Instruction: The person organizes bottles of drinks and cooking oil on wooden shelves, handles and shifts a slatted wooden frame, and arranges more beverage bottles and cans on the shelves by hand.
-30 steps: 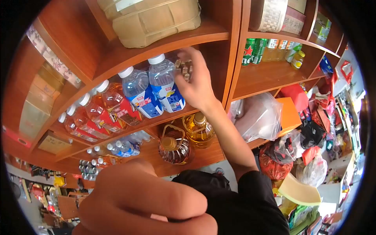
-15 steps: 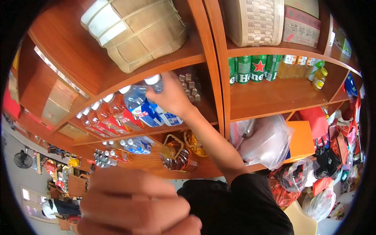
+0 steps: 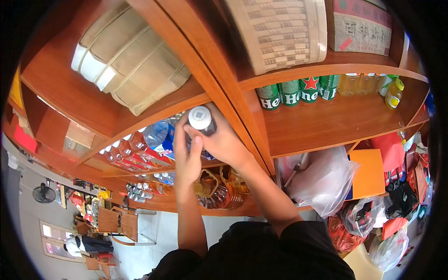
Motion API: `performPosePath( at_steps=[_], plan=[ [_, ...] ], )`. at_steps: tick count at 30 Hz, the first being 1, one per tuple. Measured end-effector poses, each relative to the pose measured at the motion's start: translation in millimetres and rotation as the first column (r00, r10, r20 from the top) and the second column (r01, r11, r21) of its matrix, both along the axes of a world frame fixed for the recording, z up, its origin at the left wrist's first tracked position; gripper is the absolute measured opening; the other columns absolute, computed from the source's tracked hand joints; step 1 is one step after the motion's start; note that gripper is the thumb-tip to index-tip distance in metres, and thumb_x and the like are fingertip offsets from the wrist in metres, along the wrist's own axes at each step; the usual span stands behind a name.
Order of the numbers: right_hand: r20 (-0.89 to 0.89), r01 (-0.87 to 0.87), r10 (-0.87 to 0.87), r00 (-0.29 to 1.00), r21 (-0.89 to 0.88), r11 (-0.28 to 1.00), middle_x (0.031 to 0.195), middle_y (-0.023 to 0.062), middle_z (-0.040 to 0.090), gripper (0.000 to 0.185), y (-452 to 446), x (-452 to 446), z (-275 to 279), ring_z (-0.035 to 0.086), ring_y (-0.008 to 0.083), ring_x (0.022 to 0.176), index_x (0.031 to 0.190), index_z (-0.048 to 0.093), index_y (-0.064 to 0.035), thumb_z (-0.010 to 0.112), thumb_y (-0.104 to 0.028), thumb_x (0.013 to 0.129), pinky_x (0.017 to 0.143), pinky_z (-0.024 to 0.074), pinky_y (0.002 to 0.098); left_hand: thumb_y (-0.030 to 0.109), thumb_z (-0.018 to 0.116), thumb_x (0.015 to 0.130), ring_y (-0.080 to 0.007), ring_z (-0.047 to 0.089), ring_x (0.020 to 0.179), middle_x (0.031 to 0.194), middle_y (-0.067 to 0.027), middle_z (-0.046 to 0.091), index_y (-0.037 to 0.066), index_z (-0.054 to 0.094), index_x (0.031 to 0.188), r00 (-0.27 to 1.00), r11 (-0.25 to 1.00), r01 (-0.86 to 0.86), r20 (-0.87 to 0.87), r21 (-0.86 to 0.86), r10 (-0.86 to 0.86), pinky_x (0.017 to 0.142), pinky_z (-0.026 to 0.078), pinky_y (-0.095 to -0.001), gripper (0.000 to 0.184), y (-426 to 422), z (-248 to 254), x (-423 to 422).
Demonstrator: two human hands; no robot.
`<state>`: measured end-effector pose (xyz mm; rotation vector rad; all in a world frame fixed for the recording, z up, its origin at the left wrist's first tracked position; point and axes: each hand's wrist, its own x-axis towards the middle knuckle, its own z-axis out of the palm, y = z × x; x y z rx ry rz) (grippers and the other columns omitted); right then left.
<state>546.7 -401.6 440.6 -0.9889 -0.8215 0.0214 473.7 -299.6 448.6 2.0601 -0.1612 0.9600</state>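
Observation:
A bottle with a white cap [image 3: 200, 117] is in both my hands, at the front of the drink shelf. My left hand [image 3: 185, 156] is closed along its left side. From the other side my right hand [image 3: 225, 139] wraps round it, thumb towards me. Most of the bottle's body is hidden by my fingers. Just to the left stands a clear bottle with a blue label [image 3: 157, 134]. Further left, bottles of orange-red drink with red labels [image 3: 135, 148] line the same shelf.
A wooden divider [image 3: 221, 88] rises right beside my right hand. Green beer cans [image 3: 309, 88] stand on the right shelf. Large oil jugs [image 3: 217, 189] sit below my hands. A plastic bag [image 3: 322, 179] bulges out at right. A person [image 3: 86, 243] is far off at lower left.
My left hand has gone from the near foreground up to the bottle. My right hand has drawn the white-capped bottle out towards me. The view has shifted.

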Motion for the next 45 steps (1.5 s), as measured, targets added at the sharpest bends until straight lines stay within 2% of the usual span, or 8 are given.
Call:
performPosePath(
  at_steps=[4,10,16,25,28,32,36,45],
  plan=[
    [-0.137,-0.115,0.125,0.983,0.08,0.99,0.114,0.0073,0.061,0.046,25.2,11.8,-26.9,0.057,0.0151,0.105,0.127,0.051,0.0013,0.07,-0.024,0.095,0.093,0.0476,0.0312,0.058,0.05,0.097,-0.0271,0.054,0.12,0.127,-0.0198,0.057,-0.009,0.048,0.133,0.99,0.998,-0.06,0.124,-0.029,0.064,0.102,0.041,-0.0401,0.076,-1.5,-22.3,28.8],
    [-0.243,-0.263,0.295,0.924,0.153,0.952,0.112,0.0065,0.063,0.038,33.3,11.4,-33.0,0.057,0.0149,0.104,0.122,0.057,-0.0007,0.07,-0.023,0.094,0.093,0.0474,0.0312,0.061,0.044,0.097,-0.029,0.062,0.103,0.114,-0.0201,0.064,-0.009,0.051,0.128,0.932,0.983,-0.181,0.315,-0.022,0.179,0.092,0.048,-0.041,0.077,-8.6,-29.9,40.8],
    [-0.084,0.086,-0.071,0.994,0.193,0.978,0.103,0.0129,0.071,0.036,23.7,8.4,-35.9,0.066,0.0273,0.092,0.108,0.069,-0.0025,0.07,-0.033,0.09,0.083,0.0512,0.0371,0.053,0.038,0.1,-0.0298,0.065,0.098,0.108,-0.0212,0.066,-0.009,0.056,0.12,0.901,0.973,-0.228,0.384,0.023,0.202,0.087,0.05,-0.0416,0.068,-12.1,-38.2,47.3],
    [-0.091,0.122,-0.108,0.99,0.163,0.979,0.096,0.0114,0.073,0.032,17.3,7.2,-35.8,0.067,0.0273,0.085,0.103,0.072,-0.0045,0.07,-0.034,0.089,0.077,0.0519,0.0368,0.044,0.028,0.103,-0.0281,0.064,0.099,0.109,-0.0202,0.066,-0.01,0.059,0.119,0.93,0.927,-0.281,0.168,-0.25,0.328,0.087,0.051,-0.0411,0.065,-6.5,-49.6,41.8],
    [-0.102,-0.031,0.038,0.994,0.073,0.997,0.119,0.0084,0.063,0.04,11.3,10.0,-40.0,0.059,0.0182,0.108,0.125,0.058,-0.001,0.071,-0.021,0.092,0.095,0.0464,0.0328,0.046,0.024,0.103,-0.0275,0.064,0.099,0.109,-0.0198,0.067,-0.01,0.057,0.125,0.952,0.905,-0.243,0.095,-0.349,0.292,0.086,0.052,-0.0399,0.069,-1.7,-60.7,40.8],
    [-0.113,0.092,-0.084,0.99,0.068,0.993,0.117,0.0084,0.066,0.04,4.7,0.9,-31.1,0.061,0.0186,0.106,0.124,0.06,0.0008,0.073,-0.017,0.091,0.094,0.0479,0.0331,0.056,0.021,0.103,-0.0281,0.064,0.102,0.11,-0.0192,0.067,-0.01,0.054,0.128,0.97,0.938,-0.139,0.144,-0.317,0.193,0.087,0.052,-0.0408,0.078,19.2,-83.2,45.8],
    [-0.421,0.197,-0.041,0.906,0.335,0.921,0.102,0.0072,0.071,0.029,20.9,-23.8,-32.4,0.066,0.0177,0.094,0.109,0.069,0.0012,0.078,-0.012,0.085,0.088,0.0516,0.0331,0.057,0.021,0.103,-0.0274,0.066,0.094,0.104,-0.0186,0.068,-0.01,0.057,0.122,0.968,0.978,-0.197,0.147,-0.065,0.205,0.081,0.053,-0.0414,0.078,17.6,-82.1,34.0],
    [-0.416,0.288,-0.137,0.899,0.324,0.901,0.106,0.0084,0.069,0.038,12.9,-41.3,-40.1,0.064,0.0142,0.095,0.113,0.063,0.0059,0.08,-0.013,0.084,0.087,0.0516,0.0301,0.051,0.022,0.104,-0.0316,0.07,0.089,0.097,-0.0231,0.071,-0.011,0.064,0.113,0.961,0.967,-0.192,0.169,-0.168,0.22,0.08,0.054,-0.0412,0.075,11.7,-85.3,29.7]
  ],
)
